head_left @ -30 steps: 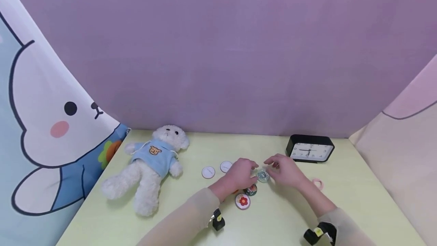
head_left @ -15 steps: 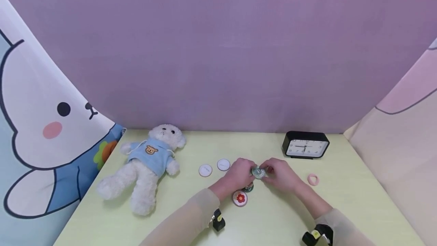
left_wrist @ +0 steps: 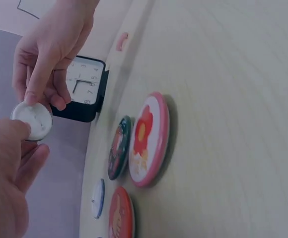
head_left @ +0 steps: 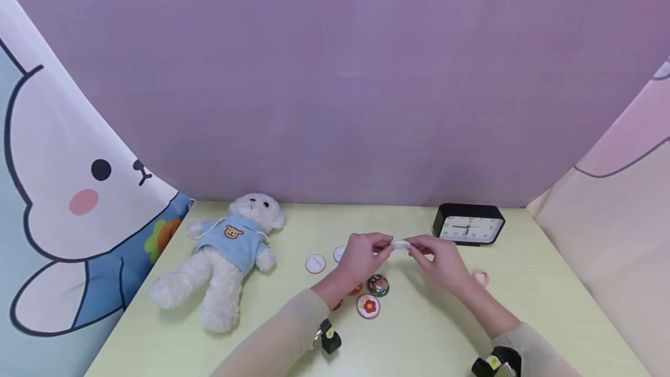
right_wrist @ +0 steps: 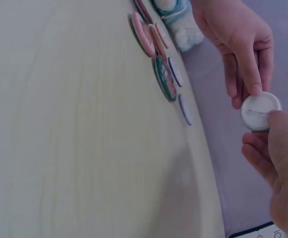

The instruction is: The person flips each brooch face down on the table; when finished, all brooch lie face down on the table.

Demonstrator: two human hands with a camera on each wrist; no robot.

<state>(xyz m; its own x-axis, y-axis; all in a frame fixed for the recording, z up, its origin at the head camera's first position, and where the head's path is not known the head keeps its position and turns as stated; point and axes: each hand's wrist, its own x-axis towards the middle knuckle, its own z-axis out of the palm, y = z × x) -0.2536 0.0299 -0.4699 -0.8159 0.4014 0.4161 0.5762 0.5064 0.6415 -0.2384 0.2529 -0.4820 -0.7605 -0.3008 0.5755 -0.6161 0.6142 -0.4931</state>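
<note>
Both hands hold one round pin badge above the table. Its white back, with a thin pin across it, shows in the right wrist view. My left hand pinches one edge between thumb and fingers, and my right hand pinches the opposite edge. Below them on the table lie a red-flower badge, a dark green-rimmed badge and an orange badge, partly hidden by the left arm in the head view. Left of these, a white-backed badge lies face down, and another is partly covered by the left hand.
A white plush bear in a blue hoodie lies on the left of the table. A black alarm clock stands at the back right. In front of it is a pink ring-shaped band, partly behind the right wrist.
Both hands came together on the green-patterned badge, lifted it off the table and tilted it over. Its white back now faces the wrist cameras. The other badges stayed put.
</note>
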